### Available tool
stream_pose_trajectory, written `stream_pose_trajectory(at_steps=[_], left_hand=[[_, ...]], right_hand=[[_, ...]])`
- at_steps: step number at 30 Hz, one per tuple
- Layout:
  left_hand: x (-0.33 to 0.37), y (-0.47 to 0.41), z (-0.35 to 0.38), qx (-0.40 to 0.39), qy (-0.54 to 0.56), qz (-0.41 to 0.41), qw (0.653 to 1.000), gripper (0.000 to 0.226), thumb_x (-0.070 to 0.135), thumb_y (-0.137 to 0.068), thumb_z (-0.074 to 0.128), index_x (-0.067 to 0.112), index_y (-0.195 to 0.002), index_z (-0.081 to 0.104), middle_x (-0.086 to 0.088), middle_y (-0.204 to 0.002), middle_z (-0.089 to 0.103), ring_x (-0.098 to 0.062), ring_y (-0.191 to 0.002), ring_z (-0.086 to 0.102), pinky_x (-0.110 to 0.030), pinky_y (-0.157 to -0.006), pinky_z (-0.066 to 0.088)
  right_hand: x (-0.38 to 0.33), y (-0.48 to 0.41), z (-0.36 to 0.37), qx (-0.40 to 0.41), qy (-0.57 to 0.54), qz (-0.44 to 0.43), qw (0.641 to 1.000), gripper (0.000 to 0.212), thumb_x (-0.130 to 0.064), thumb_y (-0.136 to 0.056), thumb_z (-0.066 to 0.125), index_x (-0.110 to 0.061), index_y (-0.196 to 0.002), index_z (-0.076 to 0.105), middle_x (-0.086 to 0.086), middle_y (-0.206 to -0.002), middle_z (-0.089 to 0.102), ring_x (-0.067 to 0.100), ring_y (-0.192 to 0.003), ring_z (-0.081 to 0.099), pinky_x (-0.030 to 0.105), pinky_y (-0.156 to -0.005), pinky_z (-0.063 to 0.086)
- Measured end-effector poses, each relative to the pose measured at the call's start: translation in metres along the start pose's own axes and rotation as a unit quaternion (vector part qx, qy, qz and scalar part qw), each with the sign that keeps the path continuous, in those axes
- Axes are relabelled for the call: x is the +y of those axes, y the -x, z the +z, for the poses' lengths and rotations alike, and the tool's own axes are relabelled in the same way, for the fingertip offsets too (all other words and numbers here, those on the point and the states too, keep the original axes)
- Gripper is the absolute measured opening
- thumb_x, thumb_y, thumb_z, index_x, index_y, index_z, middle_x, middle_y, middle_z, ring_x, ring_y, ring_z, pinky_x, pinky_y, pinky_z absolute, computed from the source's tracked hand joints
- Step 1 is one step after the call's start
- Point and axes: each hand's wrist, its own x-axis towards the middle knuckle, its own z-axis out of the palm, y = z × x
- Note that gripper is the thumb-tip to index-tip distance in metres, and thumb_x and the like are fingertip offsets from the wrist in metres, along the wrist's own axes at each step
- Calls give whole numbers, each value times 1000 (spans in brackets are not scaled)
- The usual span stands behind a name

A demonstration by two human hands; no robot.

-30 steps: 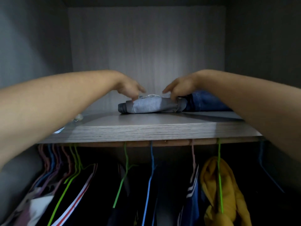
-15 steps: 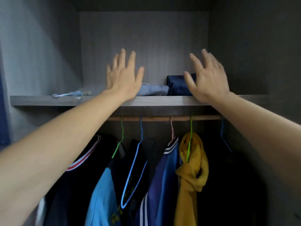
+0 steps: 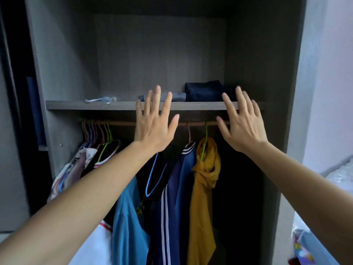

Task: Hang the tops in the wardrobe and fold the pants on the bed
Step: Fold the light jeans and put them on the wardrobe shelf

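left grip (image 3: 152, 129) and right grip (image 3: 243, 129) both released, fingers spread, held nothing, raised before shelf (image 3: 86, 105) edge. folded grey pants (image 3: 178, 96) and dark pants (image 3: 204, 91) lay on shelf behind grips, apart from them. tops (image 3: 204, 178) hung below.

both my arms are stretched out in front of me, bare forearms angling in toward the middle. left hand (image 3: 154, 129) and right hand (image 3: 243, 127) are raised with backs facing me, fingers (image 3: 157, 98) spread straight up, holding nothing.
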Motion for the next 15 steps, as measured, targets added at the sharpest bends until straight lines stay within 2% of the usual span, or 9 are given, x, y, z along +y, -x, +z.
stream_pose_trajectory(at_steps=[5, 9, 15], left_hand=[[3, 62, -29, -16, 39, 10, 999, 66, 54, -99, 21, 16, -153, 20, -18, -161, 13, -37, -146, 18, -60, -113, 24], [18, 117, -39, -34, 68, 41, 996, 67, 55, -99, 20, 17, -154, 18, -18, -161, 12, -36, -146, 17, -60, -113, 23], [95, 140, -65, -64, 134, 75, 986, 67, 60, -99, 16, 22, -154, 16, -14, -162, 11, -36, -147, 16, -63, -113, 20]], right_hand=[[-9, 71, -31, -19, 17, 20, 999, 69, -59, -100, 25, -24, -158, 14, 15, -164, 10, 35, -150, 16, 50, -121, 20], [-9, 131, -59, -42, 31, 69, 996, 69, -59, -99, 25, -25, -158, 12, 16, -164, 11, 36, -149, 19, 51, -120, 22], [36, 211, -128, -97, 89, 82, 988, 69, -56, -99, 29, -23, -158, 14, 17, -164, 12, 38, -149, 20, 53, -120, 20]])
